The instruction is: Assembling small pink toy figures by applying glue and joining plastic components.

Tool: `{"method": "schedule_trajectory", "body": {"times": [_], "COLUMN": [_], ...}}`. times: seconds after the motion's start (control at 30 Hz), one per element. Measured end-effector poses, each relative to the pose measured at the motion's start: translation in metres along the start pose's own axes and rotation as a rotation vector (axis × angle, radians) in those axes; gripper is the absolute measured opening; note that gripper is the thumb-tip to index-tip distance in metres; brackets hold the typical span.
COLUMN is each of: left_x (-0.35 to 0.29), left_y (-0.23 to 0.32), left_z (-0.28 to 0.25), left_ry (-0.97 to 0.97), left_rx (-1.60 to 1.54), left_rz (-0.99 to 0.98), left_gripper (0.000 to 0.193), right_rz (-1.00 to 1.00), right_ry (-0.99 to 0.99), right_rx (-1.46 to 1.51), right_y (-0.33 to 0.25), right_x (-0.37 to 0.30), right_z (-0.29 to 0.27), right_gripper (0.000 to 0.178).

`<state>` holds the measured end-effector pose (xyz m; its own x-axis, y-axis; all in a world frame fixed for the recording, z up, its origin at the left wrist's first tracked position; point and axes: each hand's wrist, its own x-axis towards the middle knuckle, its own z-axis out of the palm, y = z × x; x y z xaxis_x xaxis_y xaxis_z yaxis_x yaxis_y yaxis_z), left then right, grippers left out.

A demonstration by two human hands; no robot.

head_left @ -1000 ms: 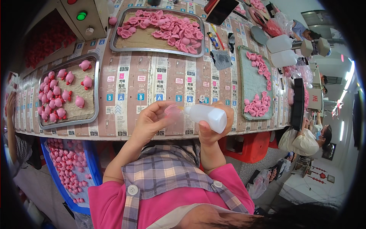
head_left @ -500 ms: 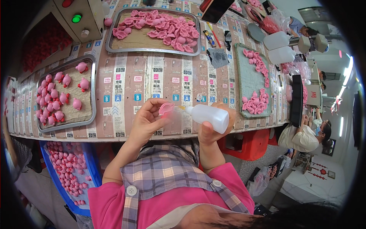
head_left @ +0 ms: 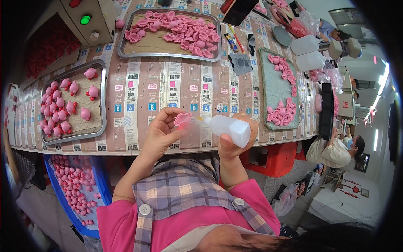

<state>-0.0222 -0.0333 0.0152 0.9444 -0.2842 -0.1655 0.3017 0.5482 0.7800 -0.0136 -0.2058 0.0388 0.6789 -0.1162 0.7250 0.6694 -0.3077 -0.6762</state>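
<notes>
My left hand point(head_left: 163, 128) pinches a small hollow pink plastic shell point(head_left: 182, 119) between thumb and fingers, above the near part of the table. Wrapped in my right hand point(head_left: 240, 138) is a translucent white squeeze bottle point(head_left: 228, 129), tilted sideways. Its thin yellowish nozzle points left at the shell, very close to its edge; whether they touch I cannot tell. Beyond my hands, a metal tray point(head_left: 126, 54) holds many more such pink shells. At the left, another metal tray point(head_left: 103, 122) carries round pink figures with red parts.
A green tray point(head_left: 275, 93) with pink pieces lies at the right. A blue crate point(head_left: 100, 180) of pink figures stands below the table's left edge. A machine box point(head_left: 94, 21) with a green light is far left. A red stool point(head_left: 277, 159) is under the table's right side.
The bottle has turned a little in my right hand, its base now lower and facing more toward me. My left hand and the shell have hardly moved.
</notes>
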Motion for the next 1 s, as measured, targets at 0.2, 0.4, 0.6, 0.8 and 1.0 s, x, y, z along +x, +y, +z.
{"method": "schedule_trajectory", "body": {"times": [0.2, 0.4, 0.6, 0.8, 1.0], "left_x": [0.000, 0.001, 0.003, 0.001, -0.001], "left_y": [-0.001, -0.001, -0.003, -0.010, -0.010], "left_z": [0.000, -0.003, -0.004, -0.004, -0.008], "left_ry": [0.001, 0.022, 0.026, 0.003, 0.007], "left_rx": [-0.014, -0.015, -0.044, -0.028, -0.040], "left_rz": [0.007, -0.006, 0.002, 0.034, 0.040], "left_gripper": [0.043, 0.042, 0.042, 0.044, 0.043], "right_rz": [-0.027, -0.029, 0.063, 0.469, 0.510], "right_ry": [-0.062, -0.082, 0.207, 0.342, 0.264], "right_rx": [0.004, -0.081, -0.062, -0.217, -0.527], "right_y": [-0.005, -0.010, -0.004, 0.081, 0.162], "right_x": [0.007, 0.005, 0.011, 0.055, 0.029], "right_z": [0.000, 0.001, -0.007, -0.058, -0.068], "right_gripper": [0.051, 0.049, 0.048, 0.032, 0.032]}}
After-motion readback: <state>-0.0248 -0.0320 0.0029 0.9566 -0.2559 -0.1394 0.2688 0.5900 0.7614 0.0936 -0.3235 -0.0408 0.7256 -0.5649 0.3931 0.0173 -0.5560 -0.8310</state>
